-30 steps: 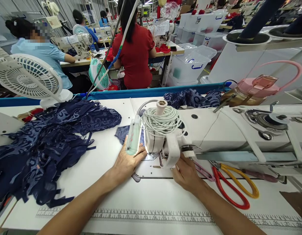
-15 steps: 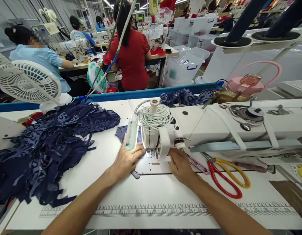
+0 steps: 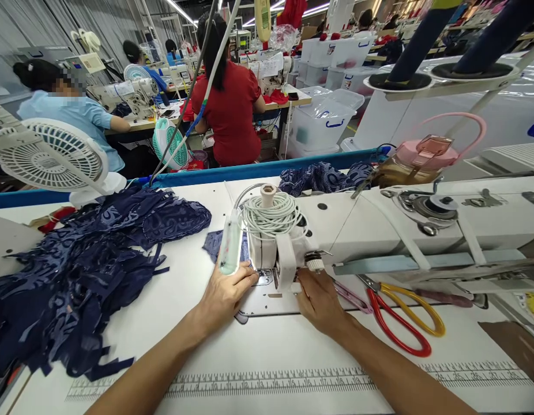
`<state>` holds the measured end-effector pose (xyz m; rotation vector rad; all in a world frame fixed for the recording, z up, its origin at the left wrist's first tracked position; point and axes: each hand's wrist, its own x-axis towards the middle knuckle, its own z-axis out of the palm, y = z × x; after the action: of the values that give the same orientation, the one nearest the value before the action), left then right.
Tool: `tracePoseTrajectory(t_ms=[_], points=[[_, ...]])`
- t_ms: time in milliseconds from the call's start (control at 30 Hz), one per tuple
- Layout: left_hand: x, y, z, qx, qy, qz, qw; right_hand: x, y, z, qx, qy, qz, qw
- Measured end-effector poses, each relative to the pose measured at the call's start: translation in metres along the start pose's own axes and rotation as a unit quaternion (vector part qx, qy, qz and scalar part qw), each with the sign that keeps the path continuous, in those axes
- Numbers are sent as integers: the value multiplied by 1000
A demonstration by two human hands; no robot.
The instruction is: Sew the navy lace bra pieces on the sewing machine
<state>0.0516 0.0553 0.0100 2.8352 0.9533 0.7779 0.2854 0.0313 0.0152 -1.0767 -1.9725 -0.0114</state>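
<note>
A white sewing machine (image 3: 349, 222) stands across the table, with a coil of pale cord (image 3: 271, 213) on its head. My left hand (image 3: 226, 291) lies left of the needle area, its fingers spread over the edge of a small blue patterned cloth (image 3: 213, 245) that runs behind the machine head. To the right of the needle, my right hand (image 3: 316, 297) reaches under the machine arm; its fingertips are hidden there. Whatever it touches cannot be seen.
Navy fabric pieces (image 3: 94, 253) are heaped at the left by a white fan (image 3: 51, 155). Scissors (image 3: 397, 323) with red and yellow handles lie at the right. A pink-lidded bottle (image 3: 427, 155) stands behind the machine. A person in red (image 3: 236, 104) sits ahead.
The view has shifted slightly, so the table sits a little lower in the picture. Both hands stay in nearly the same places beside the needle area.
</note>
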Motion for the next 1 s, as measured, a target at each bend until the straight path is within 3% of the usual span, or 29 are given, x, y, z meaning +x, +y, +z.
tracePoseTrajectory(t_ms=[233,567,800,1000], points=[[3,2,0,20,31,6,999,0,0,-3,-5,-1,-28,1000],[4,-4,1,1,0,-16,1000,-1,5,0,-37,1,-8,999],[2,1,-2,7,-13,-34,999,2,1,1,-35,27,-31,999],[9,2,2,36,12,-67,997,-2,4,10,-35,16,-46,998]])
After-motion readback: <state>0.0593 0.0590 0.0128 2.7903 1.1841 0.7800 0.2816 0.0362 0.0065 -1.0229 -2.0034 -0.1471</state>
